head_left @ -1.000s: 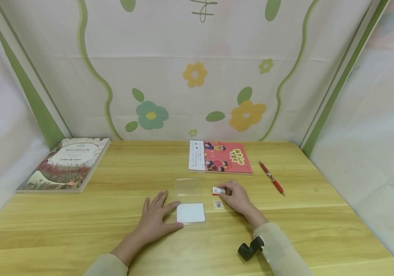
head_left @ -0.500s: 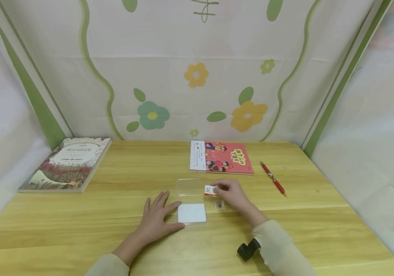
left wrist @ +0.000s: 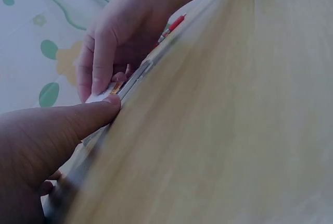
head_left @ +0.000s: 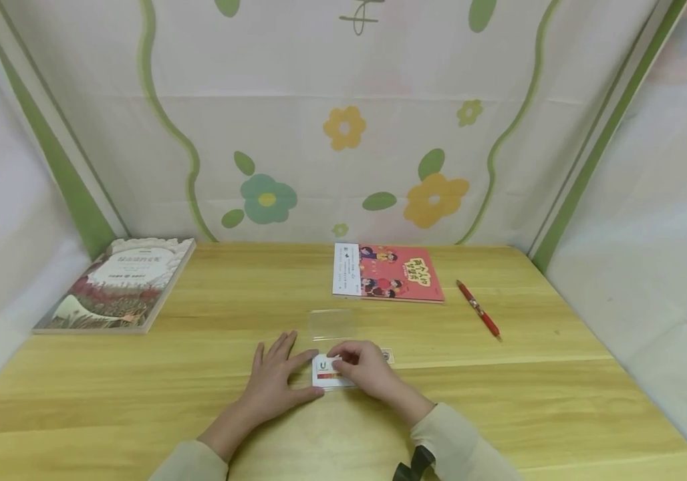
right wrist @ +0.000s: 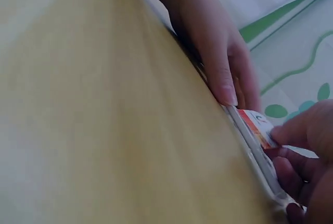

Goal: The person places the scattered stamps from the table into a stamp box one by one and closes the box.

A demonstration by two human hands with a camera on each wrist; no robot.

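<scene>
My left hand [head_left: 274, 381] rests on the table, its fingers spread. Its thumb and index finger touch the left end of a shallow clear case with a white insert [head_left: 316, 383]. Over that case, my right hand [head_left: 364, 367] pinches a small white printed card [head_left: 323, 367] with a "U" mark and a red-orange band. In the right wrist view the small card [right wrist: 258, 128] tilts up from the case's upper face. A clear plastic lid [head_left: 330, 325] lies just behind the case. Partly hidden behind my right hand is a small square stamp-like piece [head_left: 388, 355].
A red picture book [head_left: 400, 274] lies at the back of the wooden table [head_left: 560, 401], with a red pen [head_left: 478, 310] to its right. A thicker book [head_left: 117, 287] sits at the far left. Patterned cloth [head_left: 295, 120] hangs behind the table.
My right hand has carried the small printed card left and toward me, from beside the lid to over the white insert. My left hand has stayed at the case.
</scene>
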